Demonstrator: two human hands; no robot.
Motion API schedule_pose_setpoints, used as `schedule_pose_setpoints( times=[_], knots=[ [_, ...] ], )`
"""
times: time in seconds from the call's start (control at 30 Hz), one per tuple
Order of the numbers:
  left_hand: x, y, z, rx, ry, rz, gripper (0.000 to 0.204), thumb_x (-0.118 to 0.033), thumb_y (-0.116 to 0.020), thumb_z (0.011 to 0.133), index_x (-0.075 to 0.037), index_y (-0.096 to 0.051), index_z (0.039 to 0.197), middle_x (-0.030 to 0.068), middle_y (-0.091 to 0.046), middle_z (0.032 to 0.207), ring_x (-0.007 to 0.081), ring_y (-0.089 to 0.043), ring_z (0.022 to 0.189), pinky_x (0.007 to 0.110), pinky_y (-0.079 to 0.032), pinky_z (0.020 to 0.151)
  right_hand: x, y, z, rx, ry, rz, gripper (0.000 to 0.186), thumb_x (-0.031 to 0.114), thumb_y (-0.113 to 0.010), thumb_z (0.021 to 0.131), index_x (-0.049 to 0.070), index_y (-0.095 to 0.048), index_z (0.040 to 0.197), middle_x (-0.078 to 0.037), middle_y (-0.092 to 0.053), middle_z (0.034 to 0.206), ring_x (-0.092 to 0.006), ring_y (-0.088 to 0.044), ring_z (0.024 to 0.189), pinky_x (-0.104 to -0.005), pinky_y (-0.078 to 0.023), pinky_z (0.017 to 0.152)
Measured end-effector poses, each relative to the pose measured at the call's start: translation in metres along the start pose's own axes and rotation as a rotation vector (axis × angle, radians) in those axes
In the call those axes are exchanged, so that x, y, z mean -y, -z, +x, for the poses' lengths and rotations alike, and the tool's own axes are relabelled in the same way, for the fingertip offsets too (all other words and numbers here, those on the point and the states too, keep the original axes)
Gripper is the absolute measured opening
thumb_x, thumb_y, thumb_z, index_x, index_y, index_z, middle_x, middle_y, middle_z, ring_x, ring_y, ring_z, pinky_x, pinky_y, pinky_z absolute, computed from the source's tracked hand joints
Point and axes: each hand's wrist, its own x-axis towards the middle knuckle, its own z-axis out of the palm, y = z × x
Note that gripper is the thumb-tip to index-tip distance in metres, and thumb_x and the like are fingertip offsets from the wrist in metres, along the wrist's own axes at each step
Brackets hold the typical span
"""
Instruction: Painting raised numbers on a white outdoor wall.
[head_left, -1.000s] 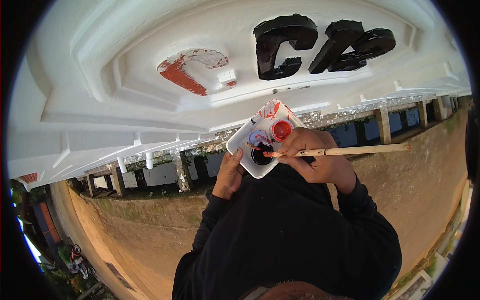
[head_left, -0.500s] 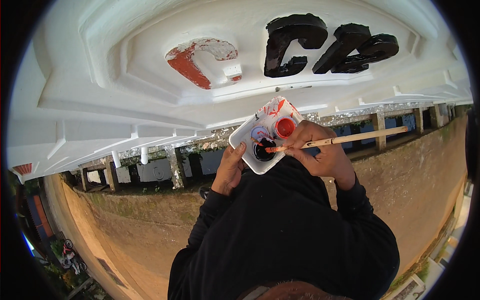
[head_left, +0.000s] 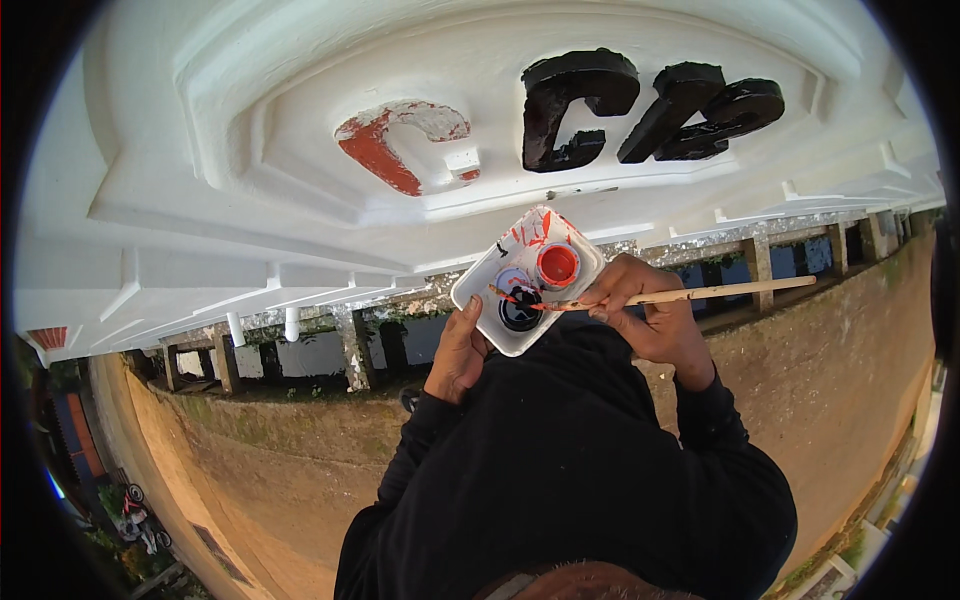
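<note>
My left hand [head_left: 460,352] grips the lower left edge of a white rectangular tray [head_left: 474,290], thumb over the rim. Inside the tray sit a small pot of red paint [head_left: 558,265] and a round pot of black paint [head_left: 518,312]. Red and black smears mark the tray's far end. My right hand [head_left: 648,308] pinches a paintbrush [head_left: 725,292] by its pale wooden handle, near the tray's right side. The brush's red-stained end reaches over the black pot. A thin, reddish stick-like thing lies across that pot's left side; its kind is unclear.
Beyond the tray, a white moulded wall carries glossy black raised letters [head_left: 575,110] and a worn red-and-white letter [head_left: 385,150]. Below run a low railing with posts [head_left: 352,345] and brown ground [head_left: 290,450]. A motorcycle [head_left: 138,520] stands far lower left.
The tray has shifted slightly down and left with my left hand. My right hand has moved slightly down, and the brush still reaches over the black pot. The wall letters sit lower in view.
</note>
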Motion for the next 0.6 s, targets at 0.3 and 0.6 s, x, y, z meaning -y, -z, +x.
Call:
schedule_pose_setpoints(
  times=[0.3, 0.6],
  knots=[
    [0.006, 0.012, 0.005, 0.055, -0.026, -0.055, 0.061, -0.037, -0.067, 0.095, -0.001, -0.045, 0.14, 0.01, -0.059, 0.132, 0.0201, -0.059, 0.12, 0.037, -0.047, 0.103, -0.049, -0.002, -0.013, -0.555, -0.263, 0.552, 0.021, 0.003, -0.073, 0.089, 0.002, -0.052, 0.091, -0.013, -0.068, 0.082, -0.0138, -0.068, 0.069, -0.0243, -0.057, 0.061],
    [0.006, 0.006, 0.005, 0.024, -0.038, -0.035, 0.059, -0.039, -0.066, 0.095, -0.003, -0.047, 0.138, 0.0085, -0.06, 0.128, 0.0203, -0.059, 0.119, 0.04, -0.049, 0.101, -0.066, -0.011, -0.026, -0.673, -0.566, 0.995, 0.016, 0.019, -0.07, 0.094, 0.006, -0.062, 0.089, -0.005, -0.068, 0.077, -0.0122, -0.067, 0.065, -0.0216, -0.055, 0.058]
  ],
)
